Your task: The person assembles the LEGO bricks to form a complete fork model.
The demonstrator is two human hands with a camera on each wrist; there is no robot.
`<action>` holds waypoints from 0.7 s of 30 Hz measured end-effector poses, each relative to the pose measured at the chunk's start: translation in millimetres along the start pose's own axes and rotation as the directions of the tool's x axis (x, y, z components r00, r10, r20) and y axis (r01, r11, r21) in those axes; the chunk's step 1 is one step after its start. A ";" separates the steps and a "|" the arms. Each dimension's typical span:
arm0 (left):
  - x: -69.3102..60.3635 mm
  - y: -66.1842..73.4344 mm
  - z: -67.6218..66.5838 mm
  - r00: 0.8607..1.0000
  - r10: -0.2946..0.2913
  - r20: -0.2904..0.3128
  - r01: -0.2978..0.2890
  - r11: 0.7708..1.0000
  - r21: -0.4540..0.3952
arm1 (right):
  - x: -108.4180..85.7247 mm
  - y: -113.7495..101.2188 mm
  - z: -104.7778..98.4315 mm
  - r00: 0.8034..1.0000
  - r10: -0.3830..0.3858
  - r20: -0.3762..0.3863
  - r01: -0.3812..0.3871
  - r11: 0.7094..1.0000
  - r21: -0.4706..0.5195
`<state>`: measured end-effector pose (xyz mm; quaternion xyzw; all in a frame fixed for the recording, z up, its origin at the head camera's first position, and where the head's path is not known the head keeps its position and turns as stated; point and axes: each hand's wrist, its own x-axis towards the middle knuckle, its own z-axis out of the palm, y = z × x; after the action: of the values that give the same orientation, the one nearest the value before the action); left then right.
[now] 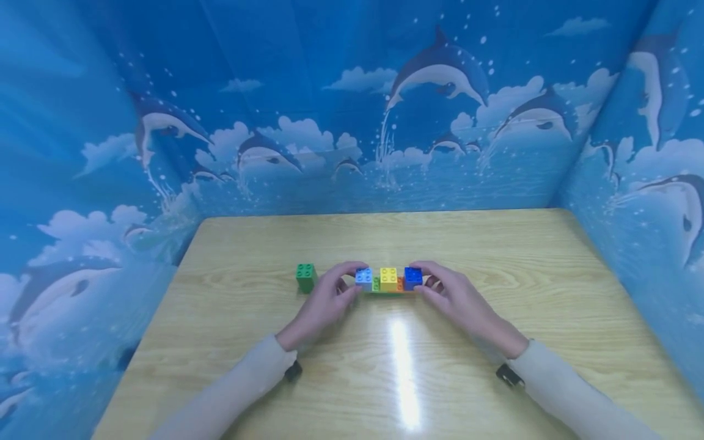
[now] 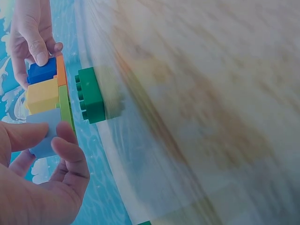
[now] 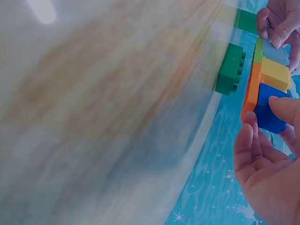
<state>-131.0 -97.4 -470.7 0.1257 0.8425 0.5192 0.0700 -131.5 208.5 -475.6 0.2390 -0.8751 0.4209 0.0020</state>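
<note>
1. The desk [image 1: 341, 397] has a pale wood-grain top, and a bright streak of reflected light [image 1: 405, 376] runs along its near half.
2. Around its back and sides hangs a blue backdrop [image 1: 308, 55], printed with leaping dolphins, white clouds and water.
3. The person wears light sleeves, with a dark band [image 1: 509, 375] showing at the right wrist and a similar dark piece [image 1: 293, 371] at the left.
4. The left hand [image 1: 330, 294] is partly closed, its thumb and fingers pinching the light blue block [image 1: 363, 278] at the left end of a joined row.
5. The right hand [image 1: 452, 297] mirrors it, thumb and fingers pinching the dark blue block [image 1: 413, 278] at the right end.
6. Between these two sits the yellow block [image 1: 388, 279], with a gap on either side and touched by neither hand.
7. Underneath, a flat light green piece [image 2: 65, 105] and a flat orange piece [image 3: 252, 89] lie end to end; the light blue block stands on the first, the dark blue on the second, and the yellow at their meeting.
8. The wrist views show the row held above a green block [image 2: 92, 95] on the desk, studs facing up towards it, a gap between.
9. Another green block [image 1: 306, 278] stands upright on the desk, just beside the left hand, on its outer side.
</note>
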 end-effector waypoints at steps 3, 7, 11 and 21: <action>3.0 -1.5 0.9 1.000 -0.004 -0.010 0.004 1.000 0.007 | 3.7 2.1 -0.1 1.000 -0.006 0.003 0.006 1.000 -0.001; 6.5 -3.6 3.6 1.000 -0.019 -0.024 0.019 0.999 0.027 | 6.4 4.6 -0.5 1.000 0.009 0.011 -0.009 1.000 -0.003; 9.2 -4.9 6.2 0.999 -0.019 -0.028 0.020 0.999 0.038 | 7.1 7.7 -1.4 0.999 0.026 0.020 -0.026 1.000 0.006; 10.6 -6.5 7.6 0.998 -0.048 -0.036 0.049 0.999 0.024 | 9.4 7.8 -0.2 0.998 0.063 0.031 -0.063 0.998 0.008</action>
<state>-140.2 -90.6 -479.8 0.0968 0.8527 0.5091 0.0663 -143.2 208.9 -479.3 0.2179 -0.8802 0.4208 -0.0260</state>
